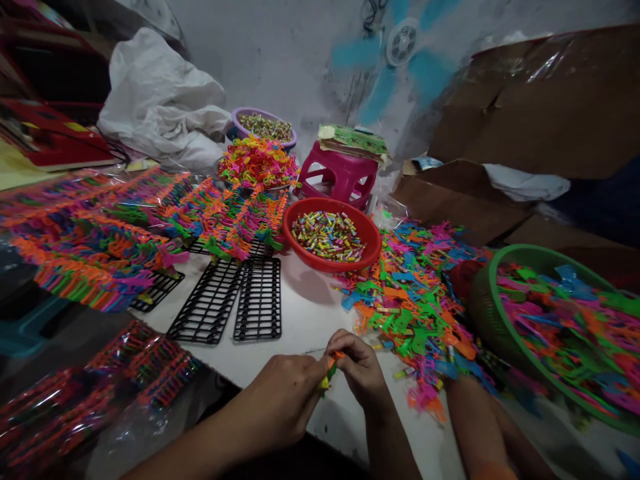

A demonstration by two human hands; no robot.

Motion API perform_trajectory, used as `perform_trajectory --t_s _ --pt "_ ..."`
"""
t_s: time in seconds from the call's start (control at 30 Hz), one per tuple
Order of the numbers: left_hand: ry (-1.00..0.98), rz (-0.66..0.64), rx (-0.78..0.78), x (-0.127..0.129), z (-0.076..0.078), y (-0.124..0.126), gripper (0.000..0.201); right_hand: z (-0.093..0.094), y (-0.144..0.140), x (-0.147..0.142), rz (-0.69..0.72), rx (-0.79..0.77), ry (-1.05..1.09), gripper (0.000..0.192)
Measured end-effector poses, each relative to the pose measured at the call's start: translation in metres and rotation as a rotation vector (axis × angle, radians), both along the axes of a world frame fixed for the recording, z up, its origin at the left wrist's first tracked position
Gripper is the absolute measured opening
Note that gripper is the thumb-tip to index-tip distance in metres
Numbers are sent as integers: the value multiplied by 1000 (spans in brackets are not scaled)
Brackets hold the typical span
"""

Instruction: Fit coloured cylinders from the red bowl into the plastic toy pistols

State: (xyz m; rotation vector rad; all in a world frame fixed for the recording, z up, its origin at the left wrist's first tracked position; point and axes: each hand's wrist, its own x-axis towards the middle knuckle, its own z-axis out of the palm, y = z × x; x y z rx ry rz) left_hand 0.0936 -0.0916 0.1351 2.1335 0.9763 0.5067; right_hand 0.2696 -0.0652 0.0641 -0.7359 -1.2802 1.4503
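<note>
Hands meet at the near middle of the bench (300, 313): the left hand (285, 393) and the right hand (360, 367) are pinched together on one small plastic toy piece (331, 365), orange at the top and yellow-green below, held just above the white surface. Both sets of fingers are clenched on it; how the piece is being joined or loaded is too small to tell.

Judging from how things lie, a good deal looks finished and a good deal is left. On the far left, long rows of coloured pieces (100, 253) sit packed side by side on black racks, and more filled rows lie under clear wrap (75, 400) at the near left. Three black racks (225, 300), just beyond the hands, are bare over most of their length, so there is room yet to fill.

To the right, a loose heap of toy pieces (415, 300) in green, orange, pink and blue spreads over the bench, and a green basket (480, 300) at the far right is heaped with more. A red bowl (370, 247) of small coloured sticks stands between the racks and the heap, with a purple bowl (240, 117) of the same further back, beside a pink stool (340, 177).

A bare forearm (475, 427) lies at the near right, under the heap; whose it is cannot be told.
</note>
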Motion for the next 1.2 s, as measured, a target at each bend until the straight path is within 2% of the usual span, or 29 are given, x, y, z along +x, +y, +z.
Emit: perform_trajectory --t_s 0.1,0.2,0.33,0.43,0.57,0.63,0.73,0.87,0.93,1.03,1.13,1.2 --pt "10 -26 31 0 1 1 20 1 -2 -2 -25 3 -44 5" --pt "-85 -13 -64 4 -3 2 16 -1 -3 -2 -40 -53 -6 8" --pt "-270 175 -234 9 -12 3 16 -1 -4 -1 -157 -132 11 24" --pt "-344 264 -273 9 -17 6 20 2 -5 0 -105 -163 -2 23" --pt "-318 230 -288 5 -18 10 16 5 -8 -3 -40 -180 3 14" --pt "-320 207 -329 4 -19 10 16 6 -8 -5 -57 -176 1 12" --pt "-344 242 -401 3 -26 12 21 8 -6 -8 -117 -174 -9 15" --pt "-457 302 -556 2 -42 19 27 12 -1 -9 -288 -247 -31 21" --pt "-564 343 -643 0 -47 23 26 11 1 -8 -299 -313 1 22" --pt "-737 375 -872 -1 -48 26 25 4 3 -5 -188 -359 125 28" --pt "-897 302 -1146 1 -46 25 26 -2 3 -6 -84 -331 249 47" --pt "-922 245 -1282 5 -47 23 28 -4 2 -11 -34 -286 260 47"
